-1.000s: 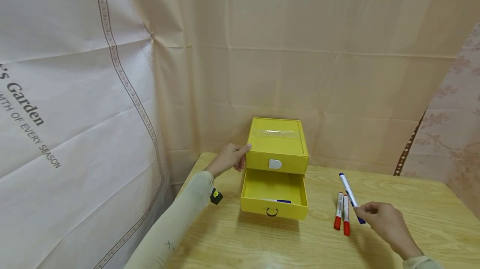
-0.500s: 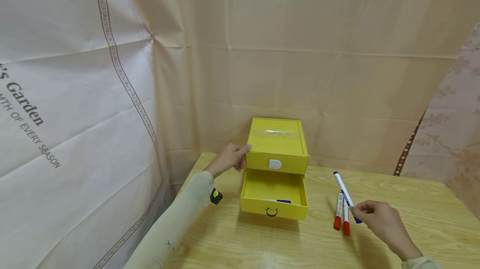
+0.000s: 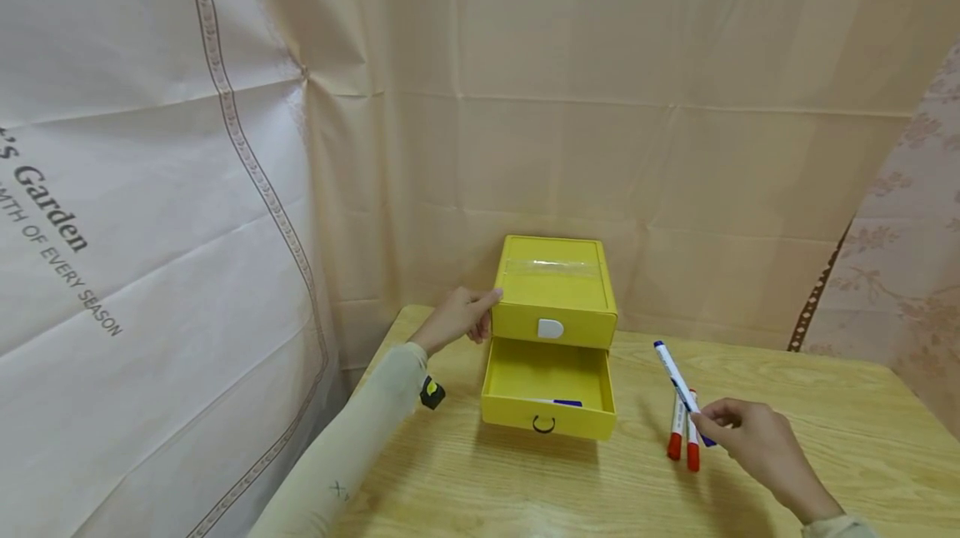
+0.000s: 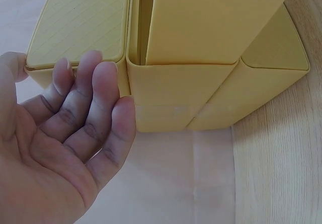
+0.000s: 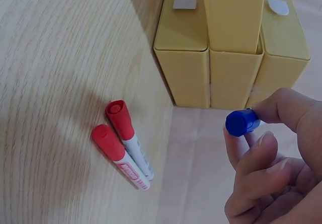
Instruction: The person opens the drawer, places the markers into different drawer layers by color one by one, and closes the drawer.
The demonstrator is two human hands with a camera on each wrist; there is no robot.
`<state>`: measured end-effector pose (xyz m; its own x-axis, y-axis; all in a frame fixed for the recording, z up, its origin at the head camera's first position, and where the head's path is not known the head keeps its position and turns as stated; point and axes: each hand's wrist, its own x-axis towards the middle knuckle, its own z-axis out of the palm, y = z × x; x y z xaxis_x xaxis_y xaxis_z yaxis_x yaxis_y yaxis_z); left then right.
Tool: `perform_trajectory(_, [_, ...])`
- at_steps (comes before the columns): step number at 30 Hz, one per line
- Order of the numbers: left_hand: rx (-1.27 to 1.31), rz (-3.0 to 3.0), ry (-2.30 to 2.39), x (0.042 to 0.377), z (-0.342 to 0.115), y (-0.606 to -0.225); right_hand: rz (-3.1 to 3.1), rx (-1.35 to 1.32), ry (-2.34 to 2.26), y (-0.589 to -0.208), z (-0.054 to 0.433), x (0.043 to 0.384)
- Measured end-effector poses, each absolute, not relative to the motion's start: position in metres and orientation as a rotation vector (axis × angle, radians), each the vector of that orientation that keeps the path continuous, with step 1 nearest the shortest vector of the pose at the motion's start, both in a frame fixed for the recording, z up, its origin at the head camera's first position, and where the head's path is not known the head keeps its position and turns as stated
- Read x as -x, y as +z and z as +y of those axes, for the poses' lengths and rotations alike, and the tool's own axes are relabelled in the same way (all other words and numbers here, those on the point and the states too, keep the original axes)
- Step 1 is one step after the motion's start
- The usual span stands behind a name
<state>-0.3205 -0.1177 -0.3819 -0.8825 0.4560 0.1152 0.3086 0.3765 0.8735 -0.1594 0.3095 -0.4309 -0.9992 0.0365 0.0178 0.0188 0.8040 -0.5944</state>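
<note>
My left hand (image 3: 457, 317) holds the upper left front corner of a yellow drawer unit (image 3: 555, 284). Its thumb lies at the edge and its bent fingers (image 4: 103, 90) are against the side wall. Below the upper drawer, a pulled-out drawer (image 3: 517, 412) contains a marker with a blue cap (image 3: 568, 403), partly hidden by the front panel. My right hand (image 3: 761, 442) pinches a white marker with blue ends (image 3: 672, 373), tilted above two red-capped markers on the table. In the right wrist view, the held marker's blue end (image 5: 240, 123) faces the camera.
Side by side on the wooden table (image 3: 810, 388) lie the two red-capped markers (image 3: 675, 445). A small black object with a yellow patch (image 3: 432, 392) is beside the left cuff. Beige cloth (image 3: 562, 105) hangs behind the table, with white printed cloth (image 3: 150, 230) at the left.
The right hand has shifted slightly left with the blue-ended marker, whose far tip now points farther left, over the red-capped markers. The left hand and the drawer have stayed in place.
</note>
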Motion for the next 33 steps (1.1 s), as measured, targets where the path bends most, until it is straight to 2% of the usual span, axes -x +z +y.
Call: perform_trajectory(33, [-0.698,2.494,1.507,0.322,-0.118,-0.383,-2.903,-0.082,0.948,-0.416,0.278,0.153])
